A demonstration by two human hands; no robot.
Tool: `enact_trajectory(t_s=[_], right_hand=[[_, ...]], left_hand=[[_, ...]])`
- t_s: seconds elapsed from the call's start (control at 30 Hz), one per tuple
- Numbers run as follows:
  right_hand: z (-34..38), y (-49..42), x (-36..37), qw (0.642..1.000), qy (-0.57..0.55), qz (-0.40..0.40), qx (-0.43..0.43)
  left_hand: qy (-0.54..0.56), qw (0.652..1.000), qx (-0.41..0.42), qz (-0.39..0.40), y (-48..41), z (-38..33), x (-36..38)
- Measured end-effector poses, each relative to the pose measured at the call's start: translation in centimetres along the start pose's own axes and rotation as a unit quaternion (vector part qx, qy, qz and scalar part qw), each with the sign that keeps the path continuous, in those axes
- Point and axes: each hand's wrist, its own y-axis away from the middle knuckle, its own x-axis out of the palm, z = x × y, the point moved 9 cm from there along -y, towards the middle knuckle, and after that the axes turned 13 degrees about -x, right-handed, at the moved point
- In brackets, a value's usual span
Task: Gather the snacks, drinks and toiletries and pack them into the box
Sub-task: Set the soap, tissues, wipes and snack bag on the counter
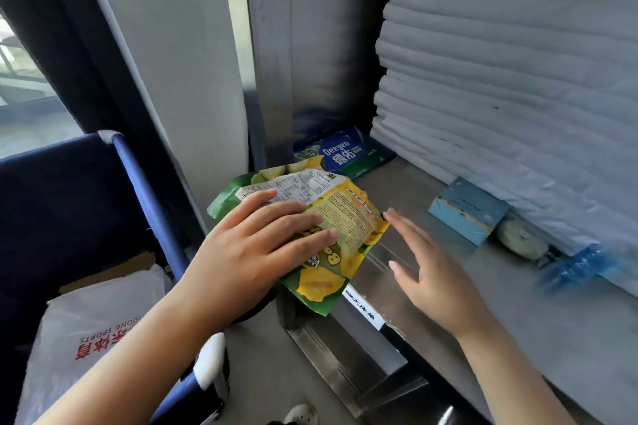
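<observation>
You are pressing your left hand (248, 245), fingers straight and spread, flat on the crinkled green and yellow plastic snack bag (348, 217), which is lying under it at the edge of the grey metal desk (483, 286). Your right hand (428, 269) is hovering just right of the bag, fingers straight and apart, holding nothing. Beyond your left fingertips a blue and green plastic pack of wipes (345, 152) is lying flat. Past your right hand a small light blue cardboard box (466, 210) is sitting by the stacked white folded linens (518, 79).

Daylight enters a window (24, 97) at left, beside a dark blue curtain (51, 28) and a pale grey wall pillar (179, 62); folded white linens (518, 79) are stacked on a brushed steel shelf (518, 304).
</observation>
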Motion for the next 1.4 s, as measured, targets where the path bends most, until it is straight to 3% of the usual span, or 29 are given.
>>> enact_trajectory(t_s=[0.23, 0.53, 0.73, 0.87, 1.03, 1.2, 1.4], right_hand=[[0.1, 3.6, -4.6, 0.986, 0.104, -0.133, -0.005], [-1.1, 6.8, -6.6, 0.974, 0.102, -0.199, 0.024], [-2.0, 7.9, -7.4, 0.970, 0.120, -0.207, 0.051], [-2.8, 8.5, -7.8, 0.968, 0.117, -0.208, 0.073], [-3.8, 9.2, -7.8, 0.965, 0.083, -0.223, 0.109], [-4.0, 9.5, -7.6, 0.964, 0.069, -0.228, 0.119], [-5.8, 9.5, -8.0, 0.952, 0.015, -0.258, 0.164]], left_hand=[[0.064, 0.996, 0.057, 0.019, -3.2, -3.1, 3.3], [0.086, 0.988, 0.120, 0.054, -5.3, -6.5, 5.9], [0.105, 0.988, 0.114, 0.012, -6.2, -6.0, 6.0], [0.127, 0.990, 0.066, -0.021, -5.5, -3.3, 6.3], [0.183, 0.968, -0.170, 0.023, -3.8, 3.0, 9.4], [0.211, 0.966, -0.115, 0.099, -4.5, -0.1, 12.3], [0.274, 0.944, -0.157, 0.095, -5.5, -1.3, 13.2]])
